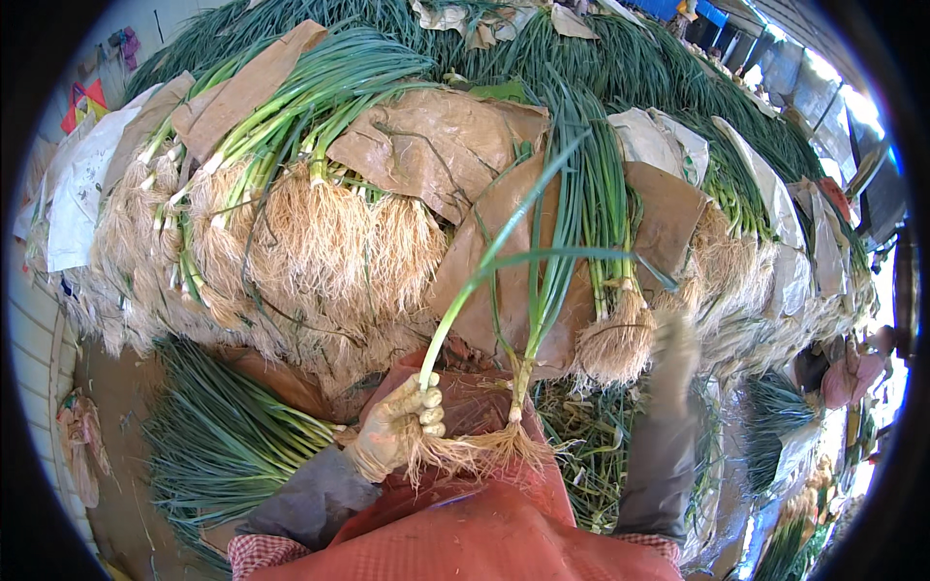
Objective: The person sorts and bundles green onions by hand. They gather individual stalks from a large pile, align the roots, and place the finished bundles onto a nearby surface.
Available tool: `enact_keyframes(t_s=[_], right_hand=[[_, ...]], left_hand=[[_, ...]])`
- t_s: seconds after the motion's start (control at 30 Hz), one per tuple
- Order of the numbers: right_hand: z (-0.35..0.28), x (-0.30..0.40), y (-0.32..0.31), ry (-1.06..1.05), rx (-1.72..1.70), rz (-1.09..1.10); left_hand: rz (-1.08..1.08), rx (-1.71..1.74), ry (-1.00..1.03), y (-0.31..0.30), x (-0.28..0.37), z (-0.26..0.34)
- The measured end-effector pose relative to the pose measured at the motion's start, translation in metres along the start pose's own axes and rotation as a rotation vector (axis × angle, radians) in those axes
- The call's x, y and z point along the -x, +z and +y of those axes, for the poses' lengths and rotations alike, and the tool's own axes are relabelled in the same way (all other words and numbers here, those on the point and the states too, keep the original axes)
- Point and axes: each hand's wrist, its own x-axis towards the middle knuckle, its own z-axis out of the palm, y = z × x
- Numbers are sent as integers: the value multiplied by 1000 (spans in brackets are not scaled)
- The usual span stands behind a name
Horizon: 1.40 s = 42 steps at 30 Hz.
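My left hand point(396, 428), in a soiled pale glove, is closed around the base of a green onion point(450, 319). Its leaves rise to the upper right and its roots hang out below my fist. Another green onion point(524, 363) lies just right of that hand, its roots on the red apron point(479, 530) over my lap. My right hand point(674, 348) is blurred by motion, so its fingers cannot be made out. Close to its left, a bunch of green onions point(616, 334) rests on brown sheeting with its roots toward me.
A long heap of rooted green onions point(327, 232) spans the front, partly covered by brown sheets point(429, 138). More green onions point(240, 436) lie at lower left. Leaf scraps point(592, 436) litter the ground at right. Another person point(854, 374) is at the far right.
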Motion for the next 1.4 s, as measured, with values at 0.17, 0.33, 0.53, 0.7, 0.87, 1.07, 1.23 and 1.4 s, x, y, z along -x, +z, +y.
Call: enact_keyframes(t_s=[0.17,0.33,0.53,0.7,0.87,1.07,1.23,1.4], right_hand=[[60,73,80,-107,688,-752],[37,94,105,185,63,-600],[15,116,81,317,70,-606],[-26,123,11,205,-457,-718],[-8,98,19,401,58,-784],[26,115,78,591,-502,-708],[-3,123,18,633,-64,-998],[-11,105,-84,732,155,-878]], left_hand=[[13,-184,50,1,-20,-40],[181,-748,61,16,-22,-67],[161,-665,128,6,-39,-96],[268,-711,49,17,-38,-79],[131,-373,-118,24,-28,-77],[178,-426,-139,17,-34,-80],[205,-395,-128,1,-36,-75],[146,-369,-112,9,-37,-62]])
